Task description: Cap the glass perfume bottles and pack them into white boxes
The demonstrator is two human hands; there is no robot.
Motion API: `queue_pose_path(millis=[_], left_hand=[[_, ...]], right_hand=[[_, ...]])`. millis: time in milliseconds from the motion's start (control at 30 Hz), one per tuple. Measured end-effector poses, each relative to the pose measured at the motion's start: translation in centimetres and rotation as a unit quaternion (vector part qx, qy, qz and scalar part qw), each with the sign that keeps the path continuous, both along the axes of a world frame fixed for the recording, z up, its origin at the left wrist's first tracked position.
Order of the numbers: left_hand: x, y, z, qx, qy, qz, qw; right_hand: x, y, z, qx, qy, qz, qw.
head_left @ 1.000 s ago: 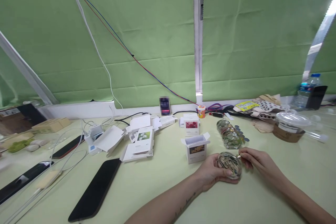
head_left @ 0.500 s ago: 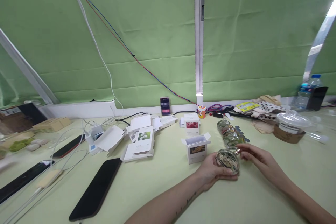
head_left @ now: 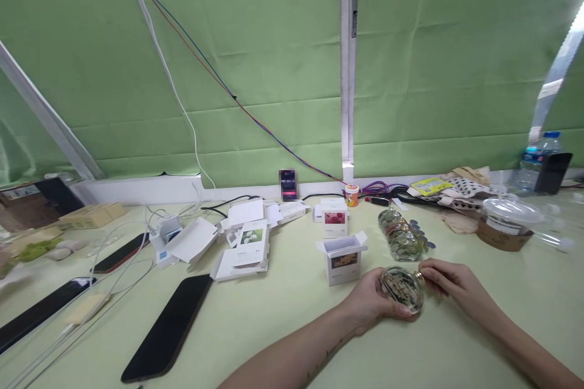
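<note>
My left hand point(head_left: 371, 299) is wrapped around a round, flat glass bottle point(head_left: 401, 289) with dried plant bits inside. The bottle is tipped on its side, its narrow neck pointing right. At that neck, the fingers of my right hand point(head_left: 440, 278) pinch a small gold-coloured part point(head_left: 418, 276); whether it is a cap or a collar I cannot tell. Just left of the bottle stands an open white box point(head_left: 344, 272) with a picture on its front. Beyond my hands, several similar glass bottles point(head_left: 404, 246) stand in a row, with small grey discs point(head_left: 422, 235) beside them.
Behind the open box is a white box with a red picture point(head_left: 335, 223). Flattened white boxes point(head_left: 246, 249) lie to the left, near a black phone-like slab point(head_left: 168, 328) and white cables. A lidded takeaway bowl point(head_left: 505, 231) and water bottles point(head_left: 529, 167) stand right.
Both hands and the glass bottle have shifted slightly right and nearer, away from the bottle row. The bottle has turned a little. My right hand stays at its neck.
</note>
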State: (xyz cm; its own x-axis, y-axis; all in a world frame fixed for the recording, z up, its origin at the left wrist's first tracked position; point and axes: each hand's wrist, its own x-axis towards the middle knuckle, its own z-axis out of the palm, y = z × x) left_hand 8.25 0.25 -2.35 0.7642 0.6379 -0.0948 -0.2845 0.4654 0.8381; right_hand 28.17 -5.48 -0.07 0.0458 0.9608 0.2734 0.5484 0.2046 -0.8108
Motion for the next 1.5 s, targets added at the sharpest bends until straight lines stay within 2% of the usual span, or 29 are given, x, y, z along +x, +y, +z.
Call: queue_pose_path(millis=[333, 700, 900, 1067, 1267, 1500], left_hand=[[-0.4, -0.2, 1.2, -0.008, -0.018, -0.015, 1.0], [-0.1, -0.3, 0.4, -0.015, -0.01, -0.008, 1.0], [-0.2, -0.3, 0.7, -0.022, -0.015, -0.003, 1.0], [-0.2, -0.1, 0.8, -0.028, -0.024, -0.006, 0.999], [-0.2, -0.2, 0.7, -0.032, -0.024, -0.002, 0.999], [-0.2, -0.3, 0.6, -0.028, -0.01, 0.001, 1.0]], right_hand=[[0.2, 0.4, -0.2, 0.032, 0.041, -0.02, 0.998], [0.3, 0.1, -0.4, -0.024, 0.006, 0.014, 1.0], [0.4, 0.1, -0.7, 0.003, 0.034, 0.018, 0.999], [0.5, 0.2, -0.2, 0.031, 0.062, -0.008, 0.998], [0.1, 0.1, 0.1, 0.028, 0.072, -0.016, 0.997], [0.1, 0.1, -0.3, 0.0, 0.093, 0.011, 0.996]])
